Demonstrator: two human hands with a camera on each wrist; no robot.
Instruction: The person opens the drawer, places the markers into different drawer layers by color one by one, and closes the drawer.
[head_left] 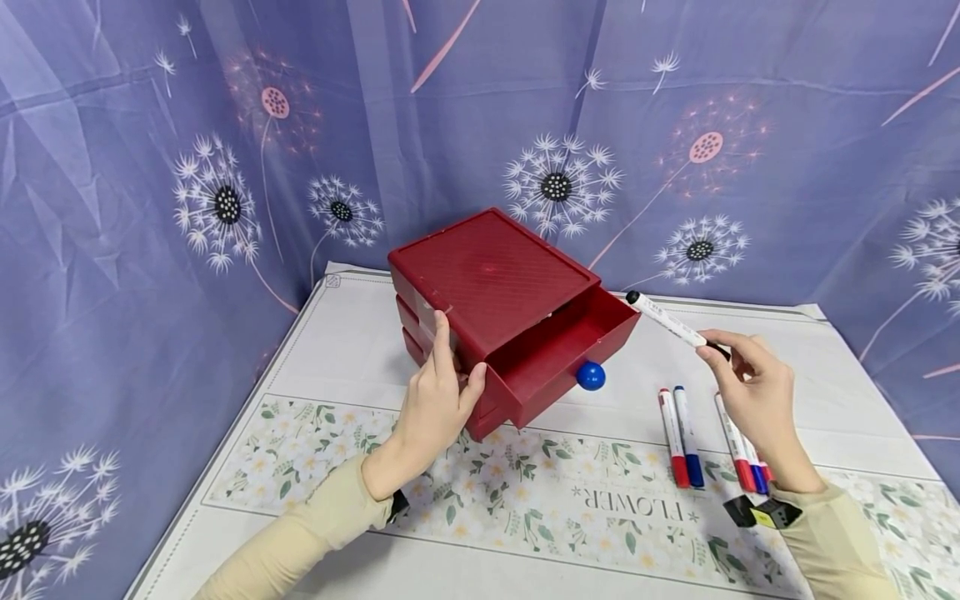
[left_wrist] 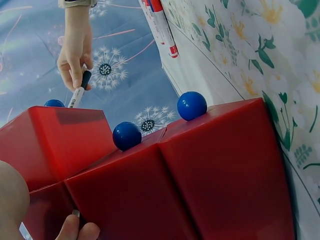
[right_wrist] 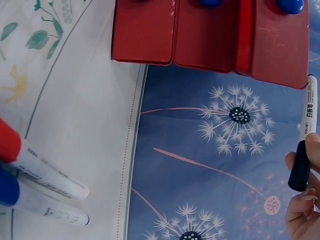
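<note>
Left hand (head_left: 429,406), fingers uncurled, rests against the red cabinet (head_left: 491,279) at eight o'clock — probably steadying it; right hand (head_left: 759,390) pinches the white marker (head_left: 669,320) by one end, at the open drawer's (head_left: 573,371) two o'clock.

Red drawer unit (head_left: 502,312), black-and-white marker (head_left: 667,320)

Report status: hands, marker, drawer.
Left hand against red cabinet. Right hand pinching black-capped marker near open top drawer. Nothing visible blocking its opening.

The right hand (right_wrist: 304,212) pinches a black-capped marker (right_wrist: 307,124).
</note>
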